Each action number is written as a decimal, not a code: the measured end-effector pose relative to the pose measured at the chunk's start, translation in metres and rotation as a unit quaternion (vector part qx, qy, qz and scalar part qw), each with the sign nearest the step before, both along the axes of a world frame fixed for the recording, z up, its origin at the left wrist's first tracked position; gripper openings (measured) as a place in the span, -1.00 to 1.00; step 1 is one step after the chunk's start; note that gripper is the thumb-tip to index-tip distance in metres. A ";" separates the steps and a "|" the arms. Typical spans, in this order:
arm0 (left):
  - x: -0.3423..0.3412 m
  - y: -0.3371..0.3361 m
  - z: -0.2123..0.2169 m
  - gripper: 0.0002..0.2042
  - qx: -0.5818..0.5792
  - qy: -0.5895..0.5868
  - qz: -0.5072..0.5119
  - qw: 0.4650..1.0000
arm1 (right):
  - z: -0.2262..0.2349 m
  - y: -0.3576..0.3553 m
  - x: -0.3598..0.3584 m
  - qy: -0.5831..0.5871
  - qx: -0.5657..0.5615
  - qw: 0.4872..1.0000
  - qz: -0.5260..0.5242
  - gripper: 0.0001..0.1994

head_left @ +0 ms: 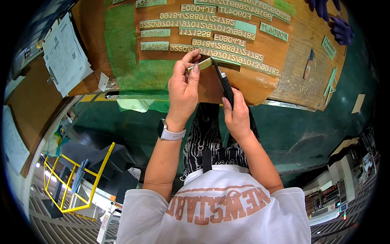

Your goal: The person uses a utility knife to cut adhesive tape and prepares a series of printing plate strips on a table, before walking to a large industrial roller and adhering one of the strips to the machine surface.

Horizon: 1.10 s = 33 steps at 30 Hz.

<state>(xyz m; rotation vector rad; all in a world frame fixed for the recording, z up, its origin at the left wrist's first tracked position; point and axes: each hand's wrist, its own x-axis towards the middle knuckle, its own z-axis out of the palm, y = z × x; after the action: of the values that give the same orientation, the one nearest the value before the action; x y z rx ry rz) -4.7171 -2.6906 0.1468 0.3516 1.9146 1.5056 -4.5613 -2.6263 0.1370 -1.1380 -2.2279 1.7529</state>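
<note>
Between the fingers of my left hand [183, 87] is a small pale-green printing-plate strip [204, 64], held tilted just above the near part of the board. My right hand [237, 116] is wrapped round a black utility knife [226, 87], angled up and to the left. The knife's tip meets the right end of the strip; whether it cuts in cannot be made out. Beyond both hands, several strips with raised mirrored characters [227, 60] lie in rows on a brown sheet [268, 83].
Green mesh [122, 61] covers the board's left side. Papers on a clipboard [67, 55] lie at far left. Purple gloves [341, 30], a small wooden-handled tool [308, 65] and a green strip with string [331, 83] lie on the right. The table's near edge [288, 105] faces me.
</note>
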 end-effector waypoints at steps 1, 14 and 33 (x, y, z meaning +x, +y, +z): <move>0.000 0.000 0.000 -0.89 0.008 -0.009 -0.001 1.000 | 0.001 0.000 -0.001 -0.002 0.007 1.000 0.000 -0.71; -0.008 -0.015 0.043 -0.83 0.094 -0.137 0.056 0.984 | 0.044 0.020 -0.005 0.132 -0.307 0.923 -0.191 -0.80; -0.013 -0.023 0.041 -0.81 0.072 -0.248 0.096 0.961 | 0.063 0.067 0.061 0.089 -0.212 0.920 -0.318 -0.86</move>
<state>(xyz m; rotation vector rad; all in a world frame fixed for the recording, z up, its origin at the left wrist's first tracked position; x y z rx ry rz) -4.7302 -2.7135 0.1881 -0.1497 1.4767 1.6719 -4.5001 -2.5593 0.2004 -1.4819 -1.1868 1.9507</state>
